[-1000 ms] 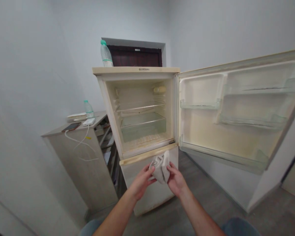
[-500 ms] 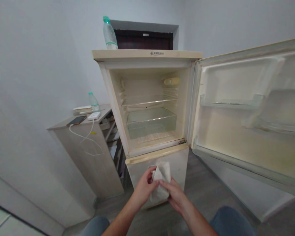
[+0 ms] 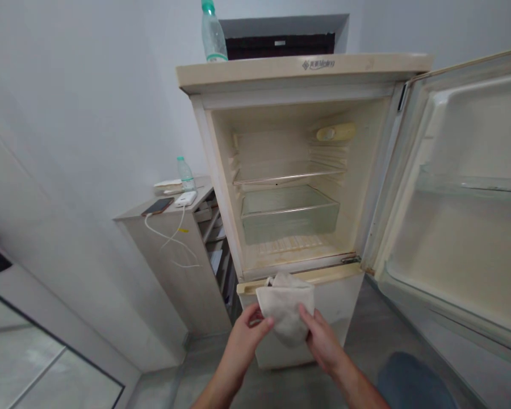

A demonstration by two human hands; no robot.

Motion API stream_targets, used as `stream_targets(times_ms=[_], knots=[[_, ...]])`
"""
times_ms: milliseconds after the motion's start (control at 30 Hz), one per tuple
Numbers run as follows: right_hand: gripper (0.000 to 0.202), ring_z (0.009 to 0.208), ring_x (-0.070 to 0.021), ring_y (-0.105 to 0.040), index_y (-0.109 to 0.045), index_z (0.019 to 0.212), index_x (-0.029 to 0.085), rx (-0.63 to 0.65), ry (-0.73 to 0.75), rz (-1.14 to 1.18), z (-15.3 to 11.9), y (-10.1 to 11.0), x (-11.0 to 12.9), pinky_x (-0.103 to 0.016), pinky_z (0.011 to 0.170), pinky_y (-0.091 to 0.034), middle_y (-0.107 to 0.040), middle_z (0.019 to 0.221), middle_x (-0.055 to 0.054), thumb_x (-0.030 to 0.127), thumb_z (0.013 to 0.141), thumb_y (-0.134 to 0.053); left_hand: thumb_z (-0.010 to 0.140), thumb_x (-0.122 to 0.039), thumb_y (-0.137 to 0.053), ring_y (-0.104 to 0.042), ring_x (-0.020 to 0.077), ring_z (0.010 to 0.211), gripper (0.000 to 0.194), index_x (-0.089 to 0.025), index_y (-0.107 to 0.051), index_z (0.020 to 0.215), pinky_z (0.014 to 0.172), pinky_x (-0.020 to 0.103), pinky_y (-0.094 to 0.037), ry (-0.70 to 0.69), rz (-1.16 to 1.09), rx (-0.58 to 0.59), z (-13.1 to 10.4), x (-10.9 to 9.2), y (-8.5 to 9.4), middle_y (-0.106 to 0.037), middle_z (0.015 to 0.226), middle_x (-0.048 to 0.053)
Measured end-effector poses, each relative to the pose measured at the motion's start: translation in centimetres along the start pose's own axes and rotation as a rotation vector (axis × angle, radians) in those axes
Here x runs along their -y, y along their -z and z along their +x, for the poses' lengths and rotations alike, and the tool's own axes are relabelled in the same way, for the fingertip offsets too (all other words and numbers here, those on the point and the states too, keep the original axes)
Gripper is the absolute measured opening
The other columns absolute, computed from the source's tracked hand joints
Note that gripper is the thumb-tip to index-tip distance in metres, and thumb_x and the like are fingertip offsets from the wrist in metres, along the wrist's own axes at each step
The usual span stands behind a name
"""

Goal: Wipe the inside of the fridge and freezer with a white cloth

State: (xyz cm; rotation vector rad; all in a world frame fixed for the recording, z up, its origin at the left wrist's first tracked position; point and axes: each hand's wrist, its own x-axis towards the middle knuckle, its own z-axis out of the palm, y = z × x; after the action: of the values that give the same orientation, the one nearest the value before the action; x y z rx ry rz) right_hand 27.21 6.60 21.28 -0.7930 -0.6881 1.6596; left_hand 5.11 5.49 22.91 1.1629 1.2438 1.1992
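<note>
A folded off-white cloth (image 3: 287, 309) is held up in front of the fridge's lower door. My left hand (image 3: 247, 336) pinches its left edge, the thumb on the near side and the fingers curled partly behind it. On the right edge, my right hand (image 3: 321, 339) grips the cloth with the thumb on top and the other fingers mostly hidden. Beyond them the fridge (image 3: 306, 74) stands with its upper door (image 3: 468, 227) swung wide to the right. Inside are a glass shelf (image 3: 287, 172) and a clear drawer (image 3: 289, 221).
A plastic bottle (image 3: 214, 37) stands on top of the fridge. The wooden cabinet (image 3: 170, 272) at left carries another bottle (image 3: 186, 175), a phone (image 3: 158, 206) and a white charger (image 3: 185, 199) with a dangling cable. A glass-panelled frame (image 3: 38, 363) lies at lower left.
The cloth has been turned and spread flatter between my hands, which have moved slightly further apart. My view has come closer to the fridge and shifted left.
</note>
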Motion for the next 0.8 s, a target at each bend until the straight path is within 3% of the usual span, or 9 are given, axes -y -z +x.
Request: stream_targets(times_ms=[133, 267, 333, 467, 533, 667, 733, 800], knots=[[0.084, 0.141, -0.0431, -0.078, -0.092, 0.122, 0.019, 0.049, 0.024, -0.127, -0.1, 0.2, -0.7, -0.062, 0.131, -0.053, -0.092, 0.124, -0.018, 0.088, 0.075, -0.1, 0.074, -0.065, -0.101, -0.076, 0.0302, 0.095, 0.057, -0.02, -0.083, 0.103, 0.093, 0.042, -0.061, -0.061, 0.135, -0.184, 1.0, -1.8, 0.8, -0.081, 0.098, 0.009], [0.092, 0.13, -0.0445, -0.082, -0.092, 0.125, 0.017, 0.047, 0.023, -0.266, -1.2, 0.4, -1.0, -0.064, 0.128, -0.055, -0.091, 0.126, -0.019, 0.096, 0.075, -0.094, 0.072, -0.043, -0.099, -0.078, 0.0241, 0.088, 0.071, -0.024, -0.07, 0.134, 0.083, 0.035, -0.062, -0.104, 0.031, -0.119, 0.6, -1.6, 1.0, -0.081, 0.111, 0.004], [0.094, 0.126, -0.0443, -0.083, -0.092, 0.125, 0.017, 0.07, 0.024, -0.328, -1.8, 0.7, -0.9, -0.064, 0.126, -0.057, -0.091, 0.126, -0.019, 0.098, 0.078, -0.09, 0.071, -0.027, -0.092, -0.077, 0.0227, 0.091, 0.073, -0.025, -0.07, 0.141, 0.085, 0.034, -0.062, -0.139, 0.174, -0.064, 0.0, -2.1, 1.1, -0.08, 0.117, 0.004], [0.095, 0.129, -0.0455, -0.081, -0.089, 0.131, 0.017, 0.1, 0.068, -0.426, -2.6, 2.0, -0.9, -0.065, 0.125, -0.057, -0.09, 0.131, -0.021, 0.097, 0.081, -0.087, 0.083, -0.014, -0.082, -0.075, 0.0289, 0.108, 0.021, -0.024, -0.082, 0.102, 0.102, 0.04, -0.057, -0.228, 0.627, 0.075, -1.2, -4.7, 0.8, -0.08, 0.107, 0.006], [0.1, 0.138, -0.0452, -0.077, -0.085, 0.142, 0.018, 0.044, 0.143, -0.448, -2.7, 2.7, -0.7, -0.064, 0.13, -0.053, -0.086, 0.143, -0.022, 0.09, 0.075, -0.096, 0.092, -0.017, -0.079, -0.075, 0.0299, 0.107, 0.008, -0.024, -0.082, 0.095, 0.102, 0.041, -0.056, -0.254, 0.747, 0.163, -1.6, -6.4, 0.3, -0.08, 0.107, 0.008], [0.125, 0.153, -0.038, -0.068, -0.062, 0.176, 0.025, 0.01, 0.225, -0.328, -3.2, 3.3, 1.1, -0.056, 0.141, -0.041, -0.073, 0.168, -0.018, 0.056, 0.067, -0.114, 0.102, -0.025, -0.075, -0.074, 0.0322, 0.113, 0.011, -0.025, -0.086, 0.099, 0.105, 0.042, -0.054, -0.358, 0.848, 0.355, -1.9, -9.9, -1.0, -0.08, 0.11, 0.01], [0.127, 0.153, -0.0356, -0.068, -0.059, 0.179, 0.028, 0.036, 0.225, -0.253, -3.6, 3.3, 2.5, -0.052, 0.14, -0.043, -0.073, 0.168, -0.015, 0.042, 0.066, -0.116, 0.103, -0.028, -0.075, -0.073, 0.033, 0.116, 0.012, -0.026, -0.086, 0.1, 0.107, 0.042, -0.054, -0.391, 0.842, 0.448, -1.8, -11.7, -1.6, -0.08, 0.111, 0.009], [0.117, 0.145, -0.0345, -0.072, -0.069, 0.17, 0.028, 0.069, 0.198, -0.21, -4.1, 3.2, 3.7, -0.047, 0.132, -0.05, -0.078, 0.159, -0.012, 0.033, 0.063, -0.115, 0.103, -0.028, -0.073, -0.075, 0.0322, 0.118, 0.013, -0.027, -0.086, 0.106, 0.107, 0.04, -0.054, -0.362, 0.789, 0.545, -1.4, -13.3, -2.2, -0.082, 0.116, 0.008]])
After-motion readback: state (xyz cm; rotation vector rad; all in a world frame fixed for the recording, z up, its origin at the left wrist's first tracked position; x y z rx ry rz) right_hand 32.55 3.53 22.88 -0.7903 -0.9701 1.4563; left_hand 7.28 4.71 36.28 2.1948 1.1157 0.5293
